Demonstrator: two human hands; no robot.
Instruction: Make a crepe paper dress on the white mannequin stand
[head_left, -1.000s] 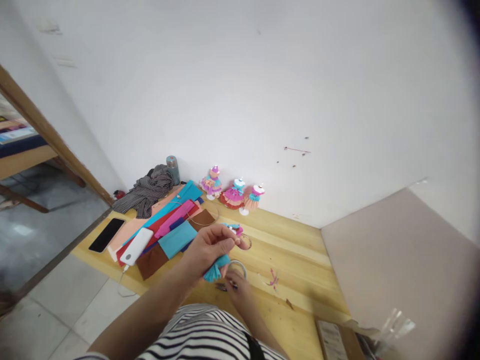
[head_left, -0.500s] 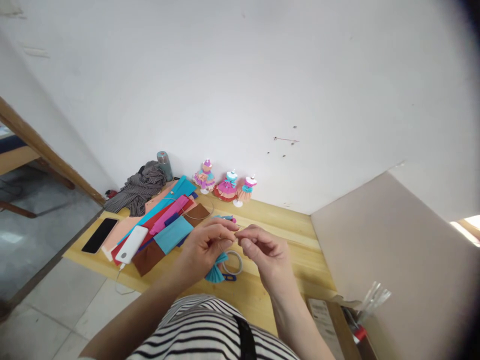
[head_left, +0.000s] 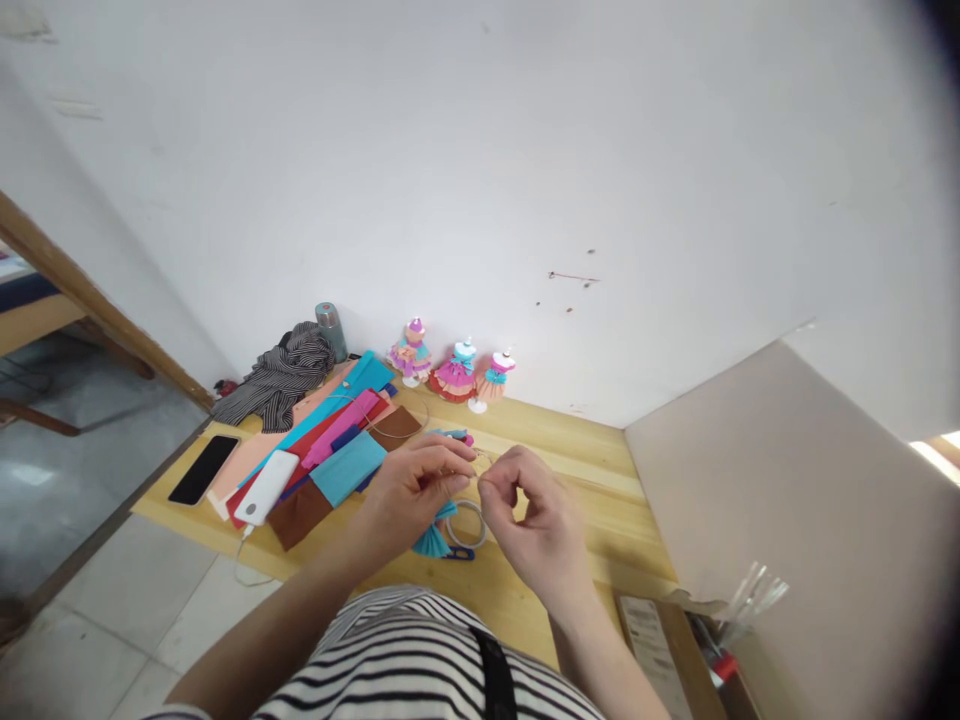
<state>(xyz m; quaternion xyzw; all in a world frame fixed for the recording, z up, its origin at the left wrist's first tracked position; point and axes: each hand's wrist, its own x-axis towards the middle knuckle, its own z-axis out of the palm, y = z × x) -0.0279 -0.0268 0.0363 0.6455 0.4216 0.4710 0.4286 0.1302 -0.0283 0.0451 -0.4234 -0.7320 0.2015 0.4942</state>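
Observation:
Above the wooden table, my left hand (head_left: 424,490) is closed in a pinch, thumb against forefinger, on something too small to make out. Close by on its right, my right hand (head_left: 536,515) also pinches with thumb and forefinger; what lies between them is too fine to name. A narrow gap parts the fingertips. Below my left hand lies a gathered turquoise piece (head_left: 431,541), partly hidden by the fingers. Beside it on the table are a pale ring (head_left: 466,543) and a dark blue tool (head_left: 462,553) with a looped end.
Three miniature dress forms in ruffled skirts, one of them pink and turquoise (head_left: 455,377), stand against the wall. Coloured sheets (head_left: 347,468), a white power bank (head_left: 266,488) with a cable, a phone (head_left: 204,470), striped cloth (head_left: 281,378) and a flask (head_left: 330,331) fill the table's left side.
My fingertips, which met before, are now slightly apart. My right hand has turned, with its thumb and forefinger forming a rounded loop. My left hand has hardly moved.

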